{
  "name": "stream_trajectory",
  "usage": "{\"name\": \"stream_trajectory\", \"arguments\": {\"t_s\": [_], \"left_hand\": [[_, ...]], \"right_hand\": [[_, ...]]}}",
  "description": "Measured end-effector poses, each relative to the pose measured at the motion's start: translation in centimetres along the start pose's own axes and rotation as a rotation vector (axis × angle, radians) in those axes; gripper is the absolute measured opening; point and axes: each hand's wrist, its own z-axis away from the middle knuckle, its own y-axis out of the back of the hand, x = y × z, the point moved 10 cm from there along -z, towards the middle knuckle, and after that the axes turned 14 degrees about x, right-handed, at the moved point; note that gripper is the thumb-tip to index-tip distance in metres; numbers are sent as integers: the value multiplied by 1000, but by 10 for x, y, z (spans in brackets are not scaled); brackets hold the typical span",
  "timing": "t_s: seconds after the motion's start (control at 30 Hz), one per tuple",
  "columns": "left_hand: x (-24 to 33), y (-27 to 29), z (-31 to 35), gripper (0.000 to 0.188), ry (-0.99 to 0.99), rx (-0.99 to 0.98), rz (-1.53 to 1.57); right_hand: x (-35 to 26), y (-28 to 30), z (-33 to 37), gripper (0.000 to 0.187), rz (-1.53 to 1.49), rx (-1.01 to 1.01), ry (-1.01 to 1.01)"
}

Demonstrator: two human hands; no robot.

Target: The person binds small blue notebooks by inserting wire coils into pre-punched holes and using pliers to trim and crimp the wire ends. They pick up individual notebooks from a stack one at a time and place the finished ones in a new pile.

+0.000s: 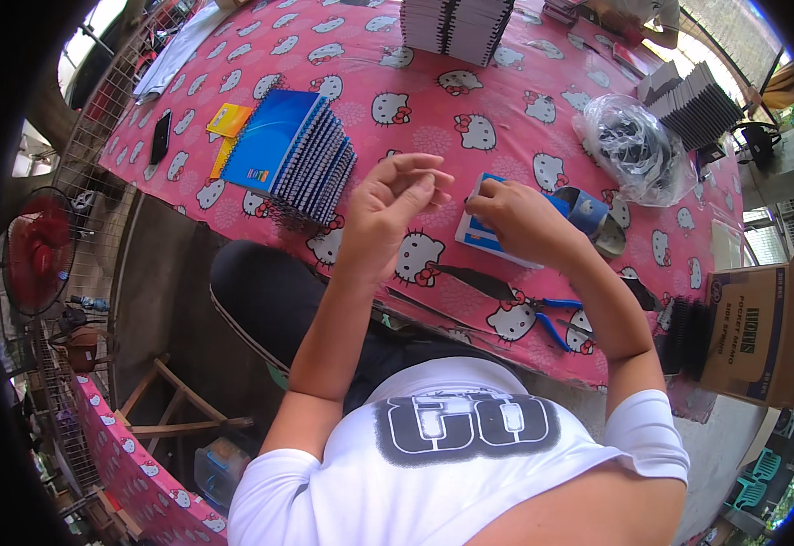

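Raised over the table, my left hand [392,205] has its fingers bent in and its thumb pressed to them; anything between them is too small to make out. My right hand [515,214] lies on a blue-and-white notebook [477,235], its fingers curled down at the top edge, and what the fingertips grip is hidden. Left of my hands stands a stack of blue spiral notebooks [274,146]. Beside my right wrist is a blue roll-like object [586,211]. Nearer me lie blue-handled pliers [550,314] and a dark, pointed blade-like piece [477,278].
A clear plastic bag of dark coils [638,150] sits at the right, near stacked notebooks [697,105]. More spiral-bound stacks [456,27] stand at the far side. A phone [160,138] lies left, and a cardboard box [752,332] stands right. Another person's arm [656,36] shows far right.
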Motion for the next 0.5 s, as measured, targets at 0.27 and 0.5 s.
{"name": "stream_trajectory", "arguments": {"t_s": [0.27,0.5], "left_hand": [[-90,-40,-12,56,593,-16,-13],[-34,-76,-15,47,-510,-275,-522]], "right_hand": [[-7,82,28,30,-120,557,-74],[69,87,94,50,-532,808,-376]]}}
